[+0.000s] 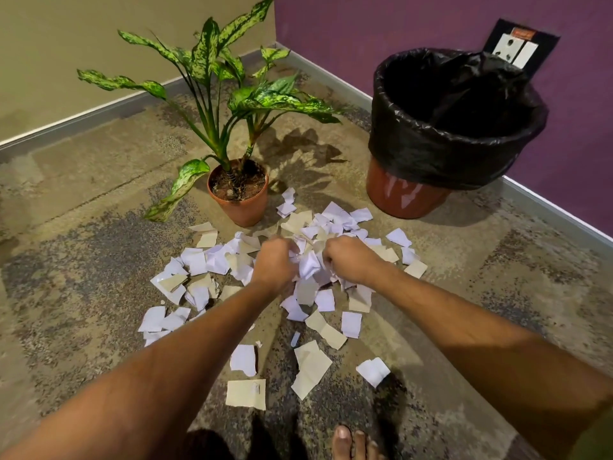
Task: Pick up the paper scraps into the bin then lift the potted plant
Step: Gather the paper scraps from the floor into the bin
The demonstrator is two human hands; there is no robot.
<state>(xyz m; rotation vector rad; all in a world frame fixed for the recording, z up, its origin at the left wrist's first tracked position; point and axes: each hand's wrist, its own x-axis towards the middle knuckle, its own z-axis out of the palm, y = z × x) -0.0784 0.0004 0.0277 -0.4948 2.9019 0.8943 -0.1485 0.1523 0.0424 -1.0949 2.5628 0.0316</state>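
Several white and cream paper scraps (311, 363) lie scattered on the carpet in front of me. My left hand (273, 262) and my right hand (348, 257) are both down in the middle of the pile, fingers curled around a bunch of crumpled scraps (308, 263) held between them. The potted plant (238, 194), green speckled leaves in a terracotta pot, stands just beyond the pile on the left. The bin (408, 190), a terracotta tub lined with a black bag, stands at the right by the purple wall.
The room corner lies behind the plant, with a beige wall on the left and a purple wall on the right. A wall socket (517, 49) sits above the bin. My bare foot (351, 443) shows at the bottom edge.
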